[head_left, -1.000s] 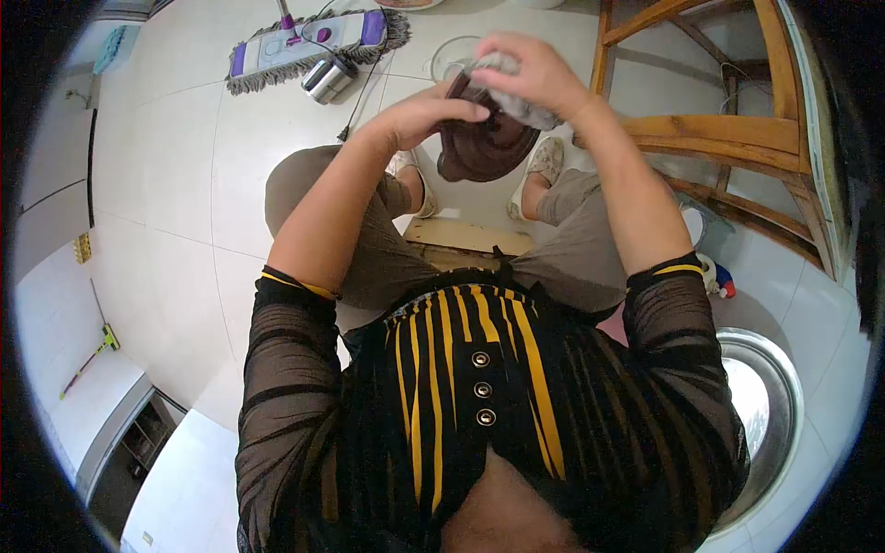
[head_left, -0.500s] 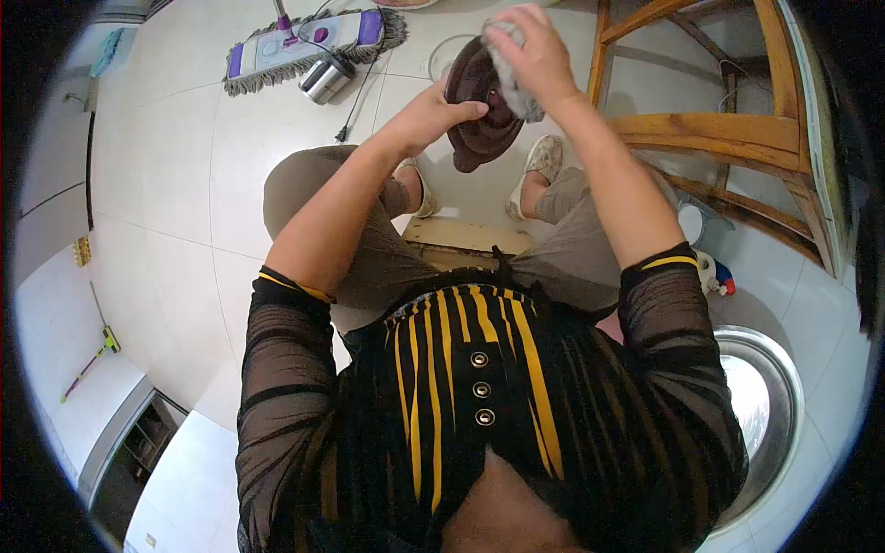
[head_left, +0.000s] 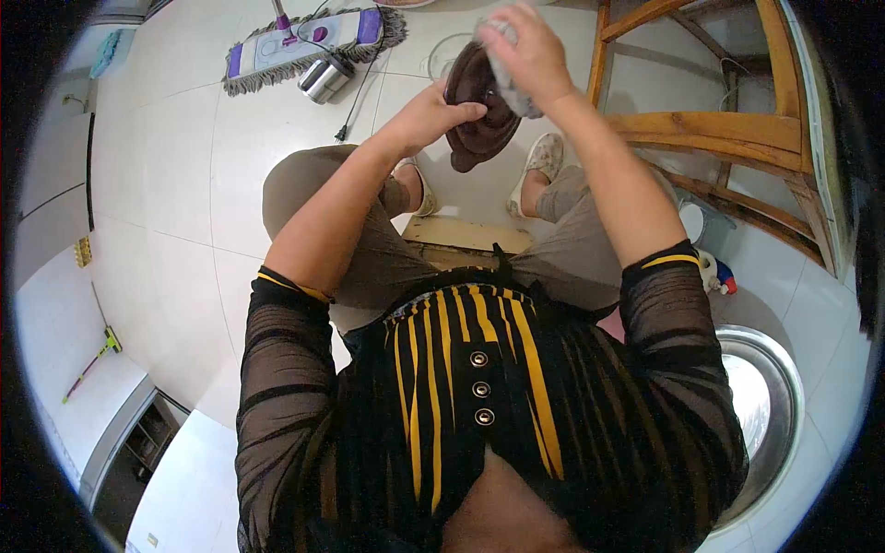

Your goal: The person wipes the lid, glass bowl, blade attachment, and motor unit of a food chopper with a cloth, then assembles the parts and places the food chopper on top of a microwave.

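Note:
A dark brown pot lid (head_left: 474, 136) is held up tilted over the floor, above and between my shoes. My left hand (head_left: 437, 118) grips its left edge, the thumb pressed across its face. A grey cloth (head_left: 509, 77) lies against the lid's right side, bunched in my right hand (head_left: 535, 55), whose fingers are closed around it. The cloth and my right hand cover part of the lid. Behind the lid, a clear round glass lid or dish (head_left: 446, 53) lies on the floor, partly hidden.
To the upper left rest a flat mop (head_left: 318, 41) and a steel appliance (head_left: 326, 79) with its cord and plug (head_left: 342, 133). A wooden chair frame (head_left: 705, 133) stands at right. Lower right sits a steel basin (head_left: 784, 405), with bottles (head_left: 708, 269) near it.
My right hand and the cloth have shifted slightly up and left along the lid. The lid has tipped a little; my left hand stays almost in place.

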The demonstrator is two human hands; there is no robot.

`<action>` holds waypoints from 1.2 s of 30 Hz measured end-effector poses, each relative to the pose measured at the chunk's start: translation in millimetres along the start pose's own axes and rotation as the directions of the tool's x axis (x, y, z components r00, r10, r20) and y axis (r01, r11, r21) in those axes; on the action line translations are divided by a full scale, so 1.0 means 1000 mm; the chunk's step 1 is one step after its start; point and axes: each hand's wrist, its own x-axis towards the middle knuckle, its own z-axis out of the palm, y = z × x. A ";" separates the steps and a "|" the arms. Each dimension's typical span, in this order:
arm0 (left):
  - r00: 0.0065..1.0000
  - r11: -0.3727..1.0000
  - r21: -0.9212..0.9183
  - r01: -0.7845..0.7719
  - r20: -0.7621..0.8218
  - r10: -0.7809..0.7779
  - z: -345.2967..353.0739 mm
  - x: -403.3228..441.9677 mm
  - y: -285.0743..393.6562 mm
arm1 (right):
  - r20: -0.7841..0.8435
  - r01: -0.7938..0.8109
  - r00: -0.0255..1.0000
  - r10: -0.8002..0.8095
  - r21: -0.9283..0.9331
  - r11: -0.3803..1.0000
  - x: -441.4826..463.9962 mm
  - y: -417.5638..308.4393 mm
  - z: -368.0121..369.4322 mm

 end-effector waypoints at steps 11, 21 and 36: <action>0.996 0.990 0.117 0.079 -0.060 -0.072 -0.014 0.003 -0.001 | 0.073 0.106 0.991 -0.114 0.101 0.989 -0.021 -0.035 0.010; 0.999 0.997 -0.079 -0.011 -0.046 0.007 -0.002 0.002 -0.001 | 0.005 -0.222 0.975 0.222 -0.014 0.975 0.002 -0.006 -0.008; 1.000 0.989 -0.148 0.018 -0.006 -0.019 -0.002 -0.003 0.014 | 0.301 -0.607 0.777 0.552 0.128 0.784 0.014 -0.032 -0.037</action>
